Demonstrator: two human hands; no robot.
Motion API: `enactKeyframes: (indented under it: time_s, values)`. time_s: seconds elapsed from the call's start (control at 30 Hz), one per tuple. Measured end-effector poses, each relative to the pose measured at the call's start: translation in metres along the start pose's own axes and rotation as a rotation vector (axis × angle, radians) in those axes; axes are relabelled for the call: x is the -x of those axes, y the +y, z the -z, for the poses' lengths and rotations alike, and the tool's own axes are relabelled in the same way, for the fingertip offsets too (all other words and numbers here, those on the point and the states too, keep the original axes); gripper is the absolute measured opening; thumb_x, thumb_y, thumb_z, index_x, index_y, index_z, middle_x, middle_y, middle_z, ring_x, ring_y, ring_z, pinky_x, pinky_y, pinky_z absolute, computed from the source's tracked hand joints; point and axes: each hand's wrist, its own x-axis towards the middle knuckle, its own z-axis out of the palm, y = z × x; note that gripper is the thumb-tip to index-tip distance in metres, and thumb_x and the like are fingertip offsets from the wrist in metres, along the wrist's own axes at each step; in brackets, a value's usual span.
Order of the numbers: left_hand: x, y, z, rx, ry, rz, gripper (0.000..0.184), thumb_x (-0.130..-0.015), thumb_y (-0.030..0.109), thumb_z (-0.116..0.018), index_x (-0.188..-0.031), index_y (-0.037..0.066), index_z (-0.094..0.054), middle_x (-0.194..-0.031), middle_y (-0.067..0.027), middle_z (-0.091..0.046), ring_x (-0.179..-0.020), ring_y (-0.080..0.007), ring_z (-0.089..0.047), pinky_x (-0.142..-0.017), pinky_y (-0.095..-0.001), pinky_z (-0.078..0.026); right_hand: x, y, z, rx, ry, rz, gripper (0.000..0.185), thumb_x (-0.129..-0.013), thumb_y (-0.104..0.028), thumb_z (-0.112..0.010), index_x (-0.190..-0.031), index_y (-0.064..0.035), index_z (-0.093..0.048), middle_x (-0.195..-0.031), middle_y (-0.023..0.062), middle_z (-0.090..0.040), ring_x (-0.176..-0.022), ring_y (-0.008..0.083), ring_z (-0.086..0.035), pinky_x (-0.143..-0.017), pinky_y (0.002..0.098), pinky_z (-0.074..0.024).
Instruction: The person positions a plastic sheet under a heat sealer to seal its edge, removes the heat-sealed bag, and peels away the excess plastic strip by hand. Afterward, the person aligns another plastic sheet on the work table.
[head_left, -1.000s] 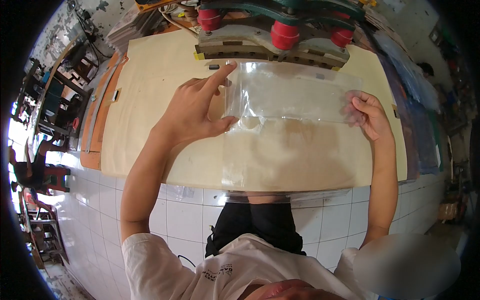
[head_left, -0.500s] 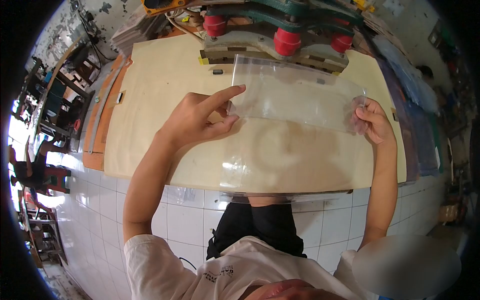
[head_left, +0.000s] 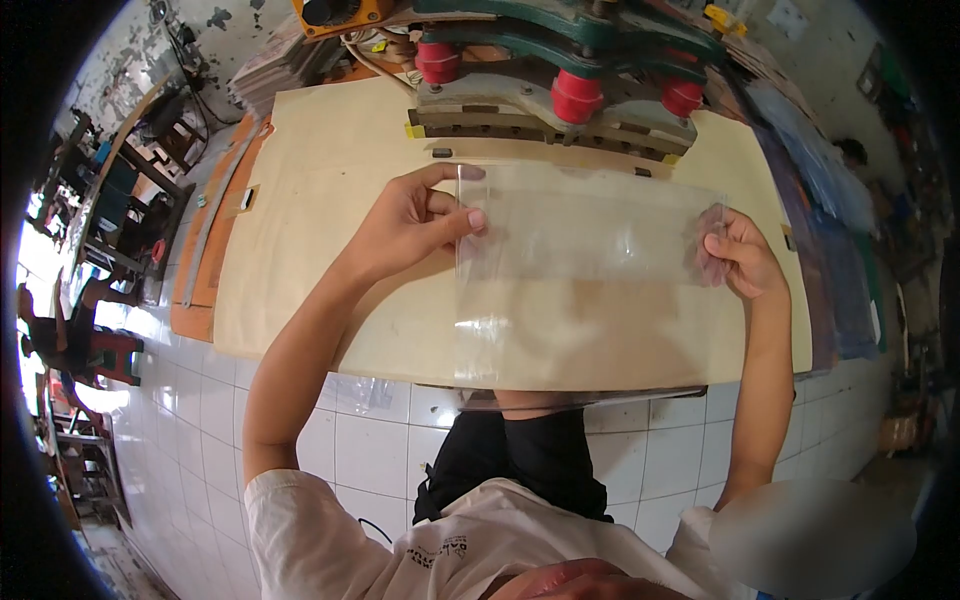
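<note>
A clear plastic sheet [head_left: 590, 230] is held over the cream-coloured work surface [head_left: 300, 200], stretched between both hands. At its left edge my left hand [head_left: 420, 220] is closed, thumb on the near face and fingertips behind the plastic. My right hand [head_left: 742, 255] pinches the right edge, its fingers showing through the plastic under the thumb. More clear plastic [head_left: 480, 350] lies below it on the surface and reaches over the near edge. Just beyond the sheet stands a green press-like machine [head_left: 540, 50] with red cylindrical parts [head_left: 577, 95].
A small dark piece [head_left: 442, 153] lies in front of the machine. To the left is a metal ruler [head_left: 215, 215] on orange wood. Stacked plastic sheets [head_left: 840, 250] line the right side. Another person [head_left: 60, 330] sits at the far left.
The sheet has come nearer to my body. My left index finger, which was extended on its edge, is now behind it with the thumb in front. My right hand keeps its pinch.
</note>
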Motion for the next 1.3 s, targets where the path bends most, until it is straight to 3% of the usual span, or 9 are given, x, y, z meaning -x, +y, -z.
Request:
enactKeyframes:
  time_s: [0.1, 0.27, 0.57, 0.77, 0.87, 0.97, 1.07, 1.13, 1.3]
  values:
    - [-0.002, -0.001, 0.003, -0.024, -0.081, 0.066, 0.043, -0.098, 0.012, -0.071, -0.135, -0.003, -0.056, -0.095, -0.0108, -0.077, -0.084, -0.0129, -0.073, -0.077, -0.0265, -0.056, 0.001, 0.000, -0.001, -0.001, -0.008, -0.004, 0.027, -0.091, -0.014, -0.076, -0.111, -0.0020, -0.062, -0.086, 0.0131, -0.075, -0.064, 0.0171, -0.072, -0.052, 0.0250, -0.0559]
    - [0.000, 0.005, 0.000, 0.016, -0.039, 0.081, 0.026, -0.098, 0.009, -0.071, -0.118, -0.005, -0.065, -0.087, -0.0079, -0.077, -0.076, -0.0107, -0.071, -0.070, -0.0254, -0.056, 0.002, -0.001, -0.005, 0.016, -0.010, 0.009, 0.026, -0.092, -0.013, -0.076, -0.111, -0.0027, -0.062, -0.085, 0.0133, -0.074, -0.064, 0.0177, -0.072, -0.053, 0.0256, -0.0562]
    - [0.000, 0.006, -0.002, -0.012, -0.014, 0.036, 0.022, -0.098, 0.004, -0.070, -0.117, -0.006, -0.065, -0.084, -0.0092, -0.076, -0.076, -0.0109, -0.072, -0.070, -0.0246, -0.055, 0.005, -0.006, -0.008, 0.022, -0.005, -0.028, 0.029, -0.087, -0.012, -0.080, -0.109, -0.0047, -0.062, -0.089, 0.0063, -0.071, -0.073, 0.0158, -0.071, -0.058, 0.0252, -0.0571]
    - [0.001, 0.000, -0.002, -0.030, -0.024, -0.024, 0.020, -0.099, 0.004, -0.068, -0.116, -0.006, -0.065, -0.083, -0.0089, -0.074, -0.077, -0.0119, -0.072, -0.068, -0.0249, -0.056, 0.002, -0.001, -0.010, 0.123, -0.043, 0.060, 0.043, -0.085, -0.013, -0.081, -0.121, -0.0039, -0.058, -0.096, 0.0093, -0.071, -0.082, 0.0169, -0.070, -0.068, 0.0317, -0.0581]
    - [0.001, -0.004, -0.003, -0.021, -0.046, -0.045, 0.020, -0.099, 0.004, -0.068, -0.115, -0.006, -0.065, -0.082, -0.0089, -0.074, -0.078, -0.0124, -0.072, -0.068, -0.0256, -0.057, 0.003, -0.007, -0.023, 0.071, 0.078, 0.100, 0.046, -0.090, -0.014, -0.076, -0.130, -0.0040, -0.055, -0.098, 0.0079, -0.070, -0.088, 0.0163, -0.068, -0.071, 0.0329, -0.0566]
    - [0.001, -0.004, -0.006, 0.008, -0.072, -0.013, 0.020, -0.098, 0.003, -0.068, -0.115, -0.006, -0.065, -0.083, -0.0096, -0.074, -0.077, -0.0126, -0.072, -0.069, -0.0263, -0.057, -0.002, -0.016, -0.010, 0.221, 0.029, 0.137, 0.042, -0.096, -0.018, -0.071, -0.133, -0.0051, -0.056, -0.095, 0.0046, -0.069, -0.089, 0.0117, -0.065, -0.071, 0.0292, -0.0531]
    - [0.000, -0.006, -0.007, 0.003, -0.088, 0.014, 0.020, -0.098, 0.003, -0.069, -0.115, -0.006, -0.064, -0.082, -0.0101, -0.074, -0.077, -0.0128, -0.072, -0.069, -0.0269, -0.058, -0.005, -0.031, -0.012, 0.593, 0.027, 0.190, 0.036, -0.100, -0.023, -0.068, -0.130, -0.0045, -0.060, -0.092, 0.0022, -0.068, -0.084, 0.0084, -0.062, -0.069, 0.0281, -0.0507]
    - [0.002, -0.006, -0.006, 0.012, -0.105, 0.011, 0.021, -0.097, 0.004, -0.071, -0.114, -0.005, -0.065, -0.085, -0.0085, -0.074, -0.079, -0.0120, -0.071, -0.071, -0.0259, -0.056, -0.001, -0.048, -0.017, 0.734, -0.124, 0.031, 0.039, -0.101, -0.032, -0.068, -0.126, -0.0025, -0.065, -0.093, 0.0001, -0.067, -0.085, 0.0082, -0.060, -0.072, 0.0249, -0.0480]
    - [0.003, -0.008, -0.009, 0.032, -0.129, -0.001, 0.022, -0.094, 0.004, -0.074, -0.113, -0.004, -0.066, -0.088, -0.0070, -0.073, -0.080, -0.0119, -0.069, -0.074, -0.0257, -0.054, 0.018, -0.086, -0.055, 0.970, -0.219, -0.111, 0.031, -0.102, -0.026, -0.066, -0.121, -0.0020, -0.068, -0.089, 0.0024, -0.072, -0.081, 0.0083, -0.063, -0.071, 0.0254, -0.0504]
